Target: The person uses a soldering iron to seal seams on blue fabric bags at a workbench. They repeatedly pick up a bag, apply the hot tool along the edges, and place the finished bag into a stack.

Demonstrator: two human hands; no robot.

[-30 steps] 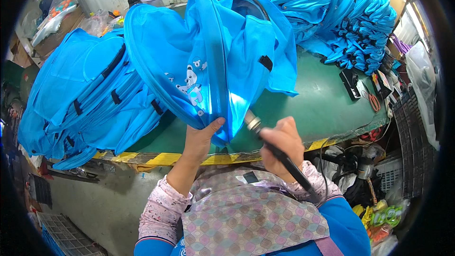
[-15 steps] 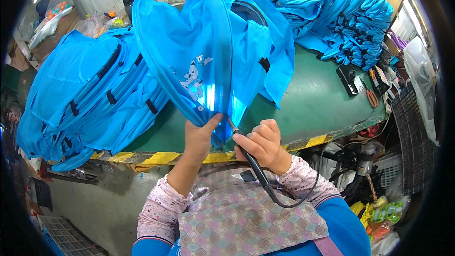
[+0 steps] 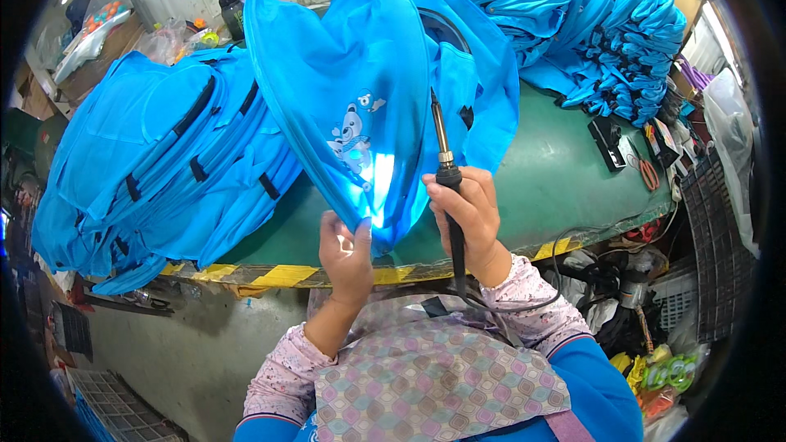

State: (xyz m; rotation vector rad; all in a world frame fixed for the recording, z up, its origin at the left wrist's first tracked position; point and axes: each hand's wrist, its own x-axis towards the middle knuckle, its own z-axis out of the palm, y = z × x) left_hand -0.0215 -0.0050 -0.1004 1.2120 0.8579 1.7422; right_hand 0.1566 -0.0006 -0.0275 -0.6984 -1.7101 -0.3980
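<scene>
A blue fabric piece with a springy rim and a printed white bear (image 3: 336, 57) stands on the table in front of me. My left hand (image 3: 345, 258) pinches its near lower edge between thumb and fingers. In my right hand (image 3: 471, 217) is a soldering iron (image 3: 444, 151), gripped by its black handle. Its metal tip points up and away, in front of the fabric's right side; whether it touches cannot be made out. A bright patch of light falls on the fabric above my left hand. The iron's cord loops down to the right.
A pile of similar blue pieces (image 3: 139, 155) lies at the left, and a larger stack (image 3: 606, 33) at the back right. Scissors (image 3: 647, 172) and a black box (image 3: 606, 143) are on the green table (image 3: 548, 172). Yellow-black tape (image 3: 282, 276) marks its near edge.
The soldering iron has swung from the fabric's lower edge to point upward, with my right hand around its handle. My left hand has shifted slightly down, and the fabric has moved a little right.
</scene>
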